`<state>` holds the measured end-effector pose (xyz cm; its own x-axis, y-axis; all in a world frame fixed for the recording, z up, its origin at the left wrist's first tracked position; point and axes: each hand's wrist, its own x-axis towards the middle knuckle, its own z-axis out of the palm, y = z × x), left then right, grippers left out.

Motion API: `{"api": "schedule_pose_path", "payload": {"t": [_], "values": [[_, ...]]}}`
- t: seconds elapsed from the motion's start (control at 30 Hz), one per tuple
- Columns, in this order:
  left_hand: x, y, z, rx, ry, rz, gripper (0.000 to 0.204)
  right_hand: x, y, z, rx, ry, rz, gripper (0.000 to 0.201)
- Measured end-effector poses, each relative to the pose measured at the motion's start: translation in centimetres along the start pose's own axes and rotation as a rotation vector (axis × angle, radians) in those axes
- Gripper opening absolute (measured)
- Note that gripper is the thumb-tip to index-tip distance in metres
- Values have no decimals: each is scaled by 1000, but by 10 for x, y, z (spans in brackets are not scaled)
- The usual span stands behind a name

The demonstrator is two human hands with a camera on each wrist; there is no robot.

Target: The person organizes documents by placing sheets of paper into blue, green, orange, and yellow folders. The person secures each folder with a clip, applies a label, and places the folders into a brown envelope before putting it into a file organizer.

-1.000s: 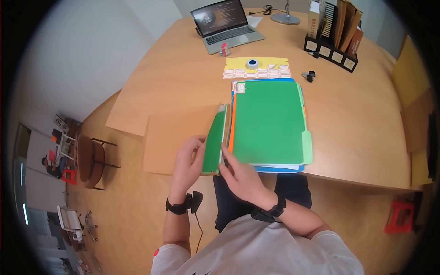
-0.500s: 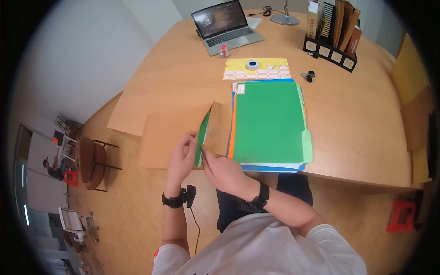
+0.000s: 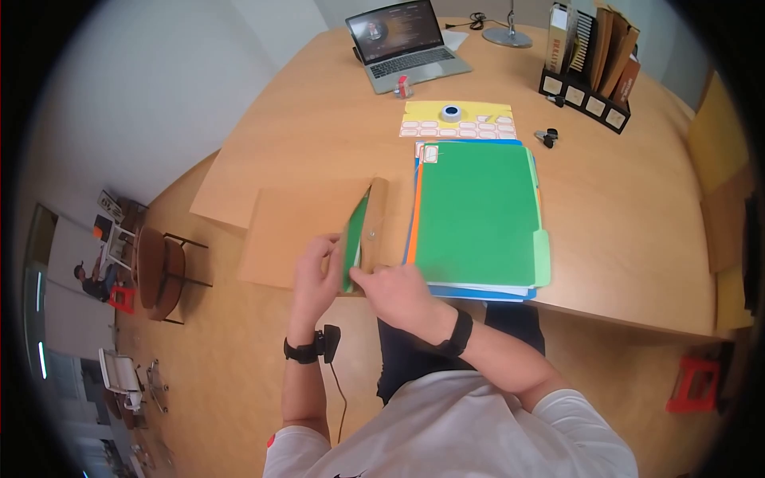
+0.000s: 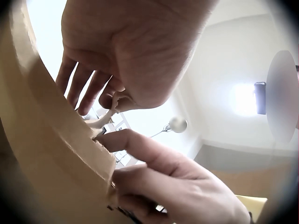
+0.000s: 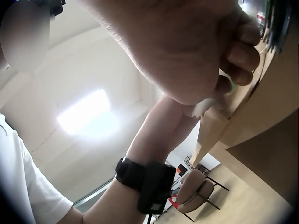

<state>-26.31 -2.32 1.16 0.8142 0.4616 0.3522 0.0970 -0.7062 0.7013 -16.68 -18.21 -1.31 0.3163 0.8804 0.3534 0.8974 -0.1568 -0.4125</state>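
A brown kraft-paper envelope (image 3: 291,231) lies at the table's near edge, its mouth facing right. Inside its parted mouth a green folder (image 3: 356,235) shows as a narrow strip, the rest covered by the upper sheet. My left hand (image 3: 316,275) pinches the mouth's raised edge, thumb and forefinger meeting on it in the left wrist view. At the lower corner of the mouth, my right hand (image 3: 402,296) grips the envelope beside the flap (image 3: 374,227), fingers curled. To the right rests a stack of folders with a green folder (image 3: 478,211) on top.
Beyond the stack are a yellow label sheet (image 3: 414,111) with a tape roll (image 3: 451,113) on it, and black clips (image 3: 547,137). A laptop (image 3: 406,56), a lamp base (image 3: 507,37) and a file organizer (image 3: 586,97) stand farther back.
The green folder has gone left into the envelope, leaving only a strip showing. My right hand has moved left with it, and the flap with its button has come into view.
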Motion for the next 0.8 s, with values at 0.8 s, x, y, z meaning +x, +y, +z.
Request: {"api": "schedule_pose_path", "payload": {"t": [0.8], "values": [[-2,-10,9,188,163,-23,10,-73,91,-115,-402,514,540,24]]}}
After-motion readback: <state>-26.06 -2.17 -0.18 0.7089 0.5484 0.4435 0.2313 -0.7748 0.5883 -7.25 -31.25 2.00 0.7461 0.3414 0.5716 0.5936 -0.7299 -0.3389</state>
